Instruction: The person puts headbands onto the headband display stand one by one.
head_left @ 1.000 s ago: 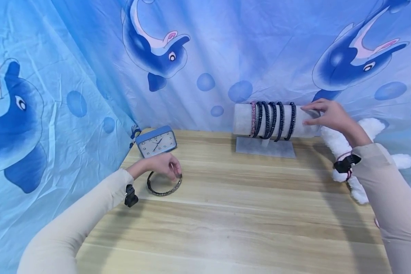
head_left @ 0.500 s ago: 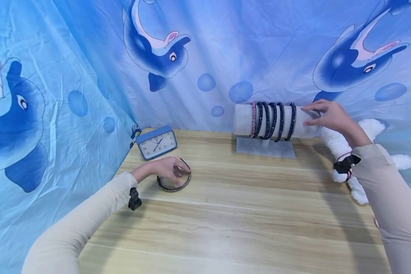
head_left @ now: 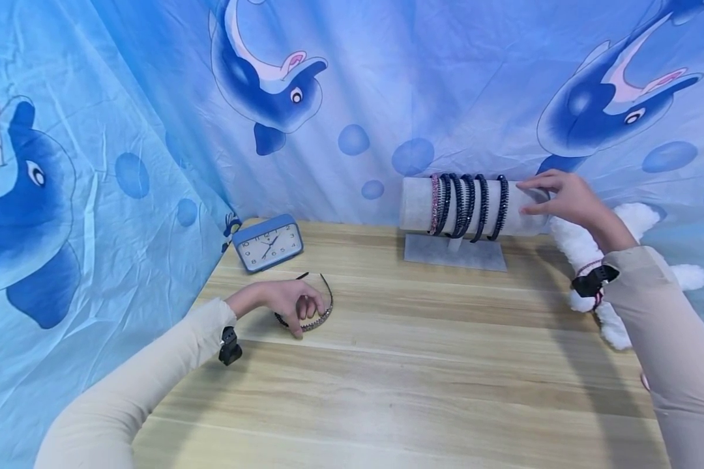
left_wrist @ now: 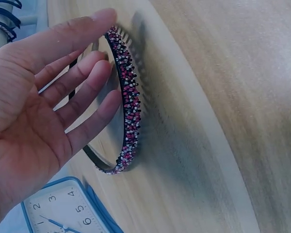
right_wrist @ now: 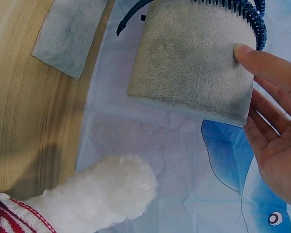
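Observation:
A headband [head_left: 318, 322] with pink, white and black beads lies on the table at the left. My left hand [head_left: 290, 301] is over it, fingers inside the arc and thumb at its beaded edge. In the left wrist view, the fingers of that hand are loosely extended beside the beaded band [left_wrist: 131, 104]. At the back right stands a grey headband display stand [head_left: 413, 203] carrying several dark headbands [head_left: 500, 207] and a pink one [head_left: 434, 205]. My right hand [head_left: 569, 195] holds the right end of its padded roll [right_wrist: 194, 63], thumb on one side, fingers round the end.
A blue alarm clock [head_left: 268, 244] stands behind the left hand. White plush toy [head_left: 577, 244] parts show beneath the right forearm. A dolphin-print curtain [head_left: 364, 78] hangs along the back and left of the wooden table [head_left: 387, 365].
The headband on the table has shifted right and turned, with its two ends now showing toward the back. My left hand moved right with it and its fingers have spread. The right hand stays put.

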The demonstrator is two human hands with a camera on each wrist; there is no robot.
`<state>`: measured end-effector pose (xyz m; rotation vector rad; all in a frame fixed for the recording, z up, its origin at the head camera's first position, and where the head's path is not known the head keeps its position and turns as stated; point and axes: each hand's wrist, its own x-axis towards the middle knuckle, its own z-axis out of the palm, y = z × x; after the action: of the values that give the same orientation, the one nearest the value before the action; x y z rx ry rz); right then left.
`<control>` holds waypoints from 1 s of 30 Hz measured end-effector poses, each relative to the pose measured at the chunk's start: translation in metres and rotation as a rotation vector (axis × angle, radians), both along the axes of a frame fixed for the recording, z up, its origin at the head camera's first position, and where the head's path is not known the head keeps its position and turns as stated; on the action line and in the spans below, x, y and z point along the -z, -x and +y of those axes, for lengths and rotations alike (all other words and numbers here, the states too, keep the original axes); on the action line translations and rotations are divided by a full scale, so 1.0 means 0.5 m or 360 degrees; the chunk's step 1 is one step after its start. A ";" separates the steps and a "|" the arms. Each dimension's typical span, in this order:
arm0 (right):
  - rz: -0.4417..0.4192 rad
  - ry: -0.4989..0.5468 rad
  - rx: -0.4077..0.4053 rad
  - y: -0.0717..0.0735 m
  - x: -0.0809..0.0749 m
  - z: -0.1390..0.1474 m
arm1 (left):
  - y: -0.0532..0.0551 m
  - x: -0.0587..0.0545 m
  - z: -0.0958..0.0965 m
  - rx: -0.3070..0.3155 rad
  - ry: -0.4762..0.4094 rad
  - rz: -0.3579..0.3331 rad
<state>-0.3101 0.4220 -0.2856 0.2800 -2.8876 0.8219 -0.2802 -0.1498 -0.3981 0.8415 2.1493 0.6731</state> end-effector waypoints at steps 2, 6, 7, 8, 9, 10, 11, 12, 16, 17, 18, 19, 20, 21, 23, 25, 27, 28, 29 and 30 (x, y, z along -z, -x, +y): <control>0.0000 0.0000 0.0004 0.000 0.000 0.001 | 0.000 0.001 0.001 0.0017 0.0008 -0.0022; -0.0003 -0.0005 0.0010 -0.001 0.000 0.003 | 0.003 0.003 0.002 0.0042 -0.0007 -0.0034; -0.0004 -0.0006 0.0012 -0.001 0.000 0.003 | 0.003 0.003 0.003 0.0042 -0.0015 -0.0033; -0.0008 -0.0006 0.0012 -0.001 0.000 0.003 | 0.004 0.003 0.004 0.0035 -0.0026 -0.0036; -0.0012 -0.0006 0.0011 -0.001 0.000 0.004 | 0.005 0.003 0.004 0.0023 -0.0036 -0.0036; -0.0018 -0.0007 0.0011 -0.001 -0.001 0.004 | 0.006 0.004 0.005 0.0011 -0.0050 -0.0033; -0.0021 -0.0007 0.0010 -0.001 -0.001 0.005 | 0.007 0.004 0.006 -0.0003 -0.0063 -0.0029; -0.0025 -0.0007 0.0009 -0.001 -0.001 0.005 | 0.008 0.004 0.007 -0.0011 -0.0076 -0.0022; -0.0032 -0.0002 0.0009 -0.001 -0.003 0.005 | 0.015 0.007 0.010 -0.0053 -0.0096 0.0016; -0.0030 -0.0002 0.0007 -0.001 -0.003 0.004 | 0.018 0.007 0.011 -0.0067 -0.0097 0.0020; -0.0029 -0.0002 0.0009 -0.001 -0.003 0.003 | 0.021 0.008 0.012 -0.0078 -0.0099 0.0029; -0.0024 -0.0004 0.0011 -0.001 -0.003 0.003 | 0.024 0.009 0.013 -0.0093 -0.0098 0.0036; -0.0017 -0.0002 0.0012 -0.001 -0.003 0.002 | 0.027 0.009 0.013 -0.0107 -0.0102 0.0037; -0.0010 -0.0003 0.0011 -0.001 -0.003 0.002 | 0.030 0.009 0.014 -0.0127 -0.0108 0.0033; -0.0002 -0.0007 0.0012 -0.001 -0.002 0.001 | 0.035 0.008 0.017 -0.0153 -0.0131 0.0016; 0.0007 -0.0011 0.0017 -0.002 -0.002 0.000 | 0.039 0.006 0.020 -0.0179 -0.0157 0.0013; 0.0008 -0.0015 0.0017 -0.002 -0.001 0.001 | 0.041 0.002 0.023 -0.0213 -0.0189 -0.0002; 0.0006 -0.0013 0.0016 -0.002 -0.001 0.000 | 0.042 0.000 0.024 -0.0225 -0.0207 0.0009; 0.0008 -0.0010 0.0013 -0.002 -0.001 0.001 | 0.042 -0.002 0.025 -0.0240 -0.0228 0.0019; 0.0010 -0.0011 0.0014 -0.002 -0.001 0.001 | 0.043 -0.004 0.026 -0.0254 -0.0246 0.0040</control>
<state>-0.3091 0.4224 -0.2852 0.2700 -2.8839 0.8086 -0.3017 -0.1370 -0.3961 0.7669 2.2254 0.9239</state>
